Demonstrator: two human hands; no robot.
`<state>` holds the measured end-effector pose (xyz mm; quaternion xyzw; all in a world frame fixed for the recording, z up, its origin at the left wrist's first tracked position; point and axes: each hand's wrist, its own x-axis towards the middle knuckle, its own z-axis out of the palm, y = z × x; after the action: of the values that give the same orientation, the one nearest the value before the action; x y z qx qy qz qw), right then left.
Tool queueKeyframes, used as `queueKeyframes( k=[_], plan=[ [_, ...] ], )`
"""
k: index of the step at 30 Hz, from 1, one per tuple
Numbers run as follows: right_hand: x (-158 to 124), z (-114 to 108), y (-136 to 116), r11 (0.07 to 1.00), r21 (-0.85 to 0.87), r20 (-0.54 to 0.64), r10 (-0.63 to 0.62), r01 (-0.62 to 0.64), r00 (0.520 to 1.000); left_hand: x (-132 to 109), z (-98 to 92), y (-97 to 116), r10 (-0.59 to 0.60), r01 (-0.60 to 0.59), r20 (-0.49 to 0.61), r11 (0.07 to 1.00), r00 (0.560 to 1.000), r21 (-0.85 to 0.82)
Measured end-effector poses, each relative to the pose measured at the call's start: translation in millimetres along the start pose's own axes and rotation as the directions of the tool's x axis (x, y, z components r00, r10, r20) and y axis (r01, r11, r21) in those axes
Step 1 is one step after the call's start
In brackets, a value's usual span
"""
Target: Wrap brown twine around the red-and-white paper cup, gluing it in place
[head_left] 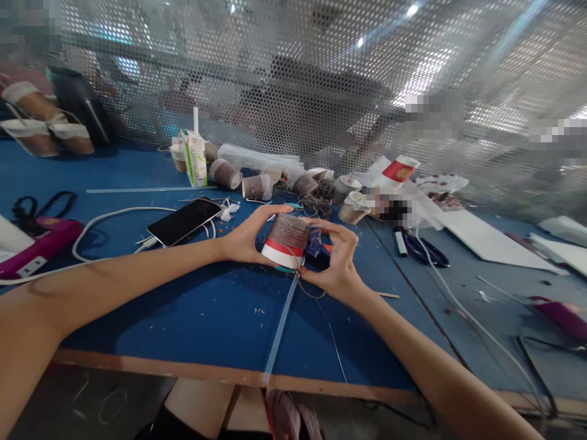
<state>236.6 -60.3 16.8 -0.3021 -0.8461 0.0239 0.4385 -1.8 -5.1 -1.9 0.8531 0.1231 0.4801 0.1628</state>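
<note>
Head view: we had the left hand's (245,238) grip clamped on the cup (285,242), slightly tilted over the table (206,324), between both hands. The right hand (338,260) met its other side; we couldn't tell whether that grip closed on cup or strand. Brown twine (293,226) ringed the upper part. We judged that good work needed light, steady left pressure, a taut loose strand (312,296) and snug, even coils.

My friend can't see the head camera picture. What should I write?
A left hand holds a red-and-white cup wound with brown cord over a blue table, the right hand at its other side. A black phone lies left; more wound cups lie behind.
</note>
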Motion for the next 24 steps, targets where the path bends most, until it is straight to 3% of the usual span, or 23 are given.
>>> queueKeyframes(
  k=[7, 17, 20, 24],
  plan=[
    [0, 0, -1, 0.998, -0.06, -0.026, 0.032, -0.034, 0.999, 2, -3.2, 0, 0.072, -0.071, -0.008, 0.991, 0.997, 0.11],
    [8, -5, -10, 0.985, -0.094, 0.032, -0.141, 0.144, 0.989, 2, 2.4, 0, 0.16, -0.146, -0.036, 0.955, 0.986, 0.257],
    [6, -6, -11, 0.986, -0.146, 0.051, -0.074, 0.081, 0.996, 2, 2.8, 1, 0.142, -0.116, -0.069, 0.949, 0.987, 0.293],
    [2, -8, -13, 0.996, -0.065, 0.094, 0.074, -0.068, 0.993, 1, 2.2, -1, 0.067, -0.023, -0.128, 0.949, 0.989, 0.314]
  ],
)
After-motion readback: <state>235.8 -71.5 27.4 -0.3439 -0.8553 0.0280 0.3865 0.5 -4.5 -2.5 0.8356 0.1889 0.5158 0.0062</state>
